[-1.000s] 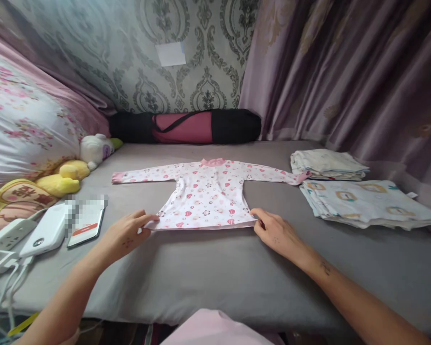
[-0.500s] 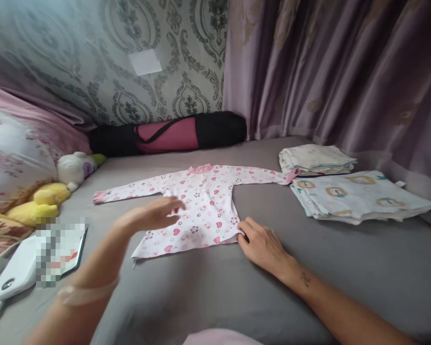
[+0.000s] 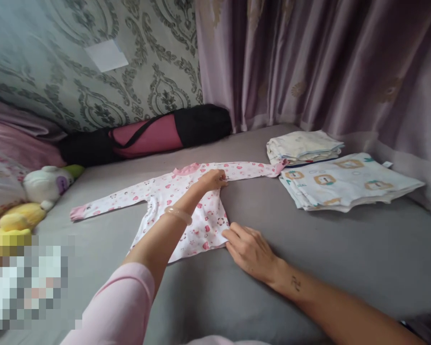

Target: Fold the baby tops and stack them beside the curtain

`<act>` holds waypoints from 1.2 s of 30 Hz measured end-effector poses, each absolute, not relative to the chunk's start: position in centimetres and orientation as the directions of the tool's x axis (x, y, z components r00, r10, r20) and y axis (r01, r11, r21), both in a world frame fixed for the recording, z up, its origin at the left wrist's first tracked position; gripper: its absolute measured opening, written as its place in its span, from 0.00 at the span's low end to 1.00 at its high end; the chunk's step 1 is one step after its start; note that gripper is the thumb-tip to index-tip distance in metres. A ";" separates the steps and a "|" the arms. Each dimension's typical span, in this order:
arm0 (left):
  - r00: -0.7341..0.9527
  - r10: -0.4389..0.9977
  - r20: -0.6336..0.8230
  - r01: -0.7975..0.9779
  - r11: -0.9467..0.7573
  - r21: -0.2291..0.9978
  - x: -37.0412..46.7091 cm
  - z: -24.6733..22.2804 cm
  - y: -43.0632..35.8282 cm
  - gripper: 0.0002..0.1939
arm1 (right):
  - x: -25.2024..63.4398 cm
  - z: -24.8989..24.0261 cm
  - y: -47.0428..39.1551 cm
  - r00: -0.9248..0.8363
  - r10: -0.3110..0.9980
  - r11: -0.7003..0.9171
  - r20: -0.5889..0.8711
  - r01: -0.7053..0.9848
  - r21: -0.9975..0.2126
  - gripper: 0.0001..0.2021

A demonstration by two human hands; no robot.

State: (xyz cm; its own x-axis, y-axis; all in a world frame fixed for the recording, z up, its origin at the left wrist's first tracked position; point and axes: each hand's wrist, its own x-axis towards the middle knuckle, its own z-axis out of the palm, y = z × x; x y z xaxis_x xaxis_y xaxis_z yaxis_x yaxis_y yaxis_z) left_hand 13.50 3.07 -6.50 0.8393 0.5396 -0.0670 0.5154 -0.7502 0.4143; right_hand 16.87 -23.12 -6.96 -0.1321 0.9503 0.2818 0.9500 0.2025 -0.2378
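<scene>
A small white shirt (image 3: 197, 218) with pink and red prints lies spread on the grey bed sheet (image 3: 273, 297), both sleeves stretched out sideways. My left hand (image 3: 215, 179) reaches across it to the armpit of the right-side sleeve, its fingers bent and closed on the fabric there. At the shirt's lower right corner, my right hand (image 3: 249, 249) pinches the hem. My left forearm, with a pale bangle, covers part of the shirt's front and lower left.
Folded cloths with animal prints (image 3: 348, 182) and a cream folded pile (image 3: 303, 146) lie at the right. A black and pink long bag (image 3: 147, 136) rests along the wall. Plush toys (image 3: 45, 184) and a blurred-out object (image 3: 39, 287) are on the left.
My left hand has moved from above the shirt's left side to its right armpit and closed there. My right hand stays at the hem corner. The view has shifted somewhat to the right.
</scene>
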 end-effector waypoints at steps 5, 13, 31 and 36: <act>0.836 0.547 -0.042 0.518 -0.761 0.390 13.7 -6.3 3.3 0.07 | 16.7 -7.2 -23.1 -0.144 0.951 0.213 0.272 0.946 -0.244 0.08; 0.608 0.793 0.030 0.590 -0.476 0.652 14.4 -6.7 3.6 0.08 | 16.7 -6.6 -23.5 -0.049 0.991 0.077 0.121 0.969 -0.235 0.18; 0.494 0.869 0.019 0.672 -0.395 0.626 15.3 -8.3 1.2 0.09 | 16.6 -5.5 -24.8 0.019 1.000 -0.019 -0.020 0.999 -0.034 0.21; 0.639 0.769 0.022 0.541 -0.469 0.698 12.8 -7.3 -0.1 0.16 | 17.2 -4.2 -25.3 -0.004 0.998 0.002 -0.069 1.000 -0.025 0.11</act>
State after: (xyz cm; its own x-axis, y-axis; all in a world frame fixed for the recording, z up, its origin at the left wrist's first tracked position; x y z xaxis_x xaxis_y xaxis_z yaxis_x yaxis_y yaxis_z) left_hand 12.80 -0.15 -7.28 0.6385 0.7693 0.0224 0.5407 -0.4692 0.6982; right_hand 17.18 -25.34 -4.22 -0.0035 0.9976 -0.0692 0.9997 0.0018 -0.0251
